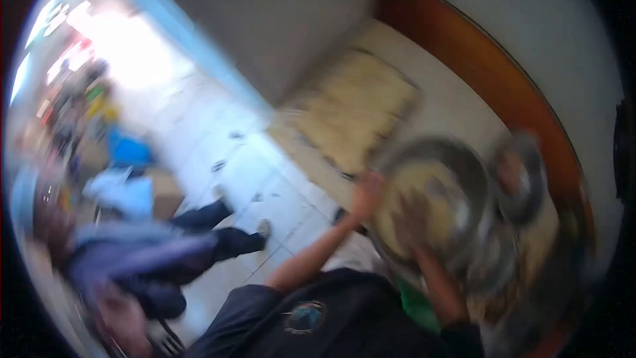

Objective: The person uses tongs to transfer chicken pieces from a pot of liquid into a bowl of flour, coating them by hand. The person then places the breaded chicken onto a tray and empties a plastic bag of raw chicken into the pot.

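A large metal bowl point(474, 159) stands close in front of me, with a pale yellowish mass point(434, 215) inside it. At the bowl's left rim is my left hand point(368, 193); its fingers are blurred and whether they grip the rim is unclear. My right hand point(412, 220) is inside the bowl, palm down on the mass, with its fingers spread. Beyond the bowl lies a flat, yellowish rectangular slab or sheet point(358, 109) on the pale surface.
Right of the bowl sits a smaller metal bowl point(520, 176) with something reddish inside. A seated person point(139, 258) is at the left, legs stretched over the tiled floor point(265, 189). Blurred goods and a blue item point(129, 149) lie beyond. A brown board point(464, 33) runs along the wall.
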Demonstrator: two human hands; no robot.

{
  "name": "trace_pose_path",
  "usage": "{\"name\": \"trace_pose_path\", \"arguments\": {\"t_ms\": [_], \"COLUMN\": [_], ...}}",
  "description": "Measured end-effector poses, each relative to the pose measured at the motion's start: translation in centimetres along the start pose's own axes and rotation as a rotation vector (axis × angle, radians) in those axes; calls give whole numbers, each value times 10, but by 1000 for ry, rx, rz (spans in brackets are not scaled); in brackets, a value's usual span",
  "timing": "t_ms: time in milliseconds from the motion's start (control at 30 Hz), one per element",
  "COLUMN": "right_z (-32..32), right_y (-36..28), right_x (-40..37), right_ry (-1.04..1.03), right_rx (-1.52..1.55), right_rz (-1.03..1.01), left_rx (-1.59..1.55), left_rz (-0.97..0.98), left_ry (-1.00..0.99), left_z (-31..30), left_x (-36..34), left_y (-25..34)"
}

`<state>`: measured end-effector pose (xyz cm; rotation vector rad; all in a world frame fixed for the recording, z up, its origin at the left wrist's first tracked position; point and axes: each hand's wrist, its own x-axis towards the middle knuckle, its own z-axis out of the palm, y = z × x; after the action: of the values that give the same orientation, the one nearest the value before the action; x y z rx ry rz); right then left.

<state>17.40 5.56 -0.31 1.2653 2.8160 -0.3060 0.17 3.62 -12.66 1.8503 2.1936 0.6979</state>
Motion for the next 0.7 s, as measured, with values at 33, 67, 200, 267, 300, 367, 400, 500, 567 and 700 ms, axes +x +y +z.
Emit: {"name": "trace_pose_path", "arguments": {"t_ms": [33, 67, 200, 267, 300, 367, 400, 500, 567, 700], "right_z": [0, 5, 20, 20, 19, 18, 16, 21, 30, 61], "right_y": [2, 1, -125, -153, -161, -179, -189, -198, -183, 17], "right_x": [-18, 5, 168, 196, 206, 227, 237, 251, 245, 87], "right_ry": [-92, -200, -35, 44, 84, 163, 196, 282, 337, 384], "right_rx": [89, 162, 306, 364, 391, 446, 466, 534, 569, 431], "right_rz": [76, 134, -452, -574, -612, -677, -704, -765, -725, -251], "left_rx": [-162, -111, -778, -882, -905, -918, -945, -919, -813, -314], "left_rz": [144, 127, -431, -456, -454, -444, -469, -504, -486, -198], "left_ry": [174, 259, 188, 178, 152, 134, 85, 173, 278, 189], "left_z": [-19, -12, -76, -115, -106, -99, -102, -105, -77, -30], "left_x": [2, 2, 23, 22, 19, 19, 19, 18, 19, 2], "left_y": [1, 5, 33, 48, 50, 45, 43, 54, 50, 24]}}
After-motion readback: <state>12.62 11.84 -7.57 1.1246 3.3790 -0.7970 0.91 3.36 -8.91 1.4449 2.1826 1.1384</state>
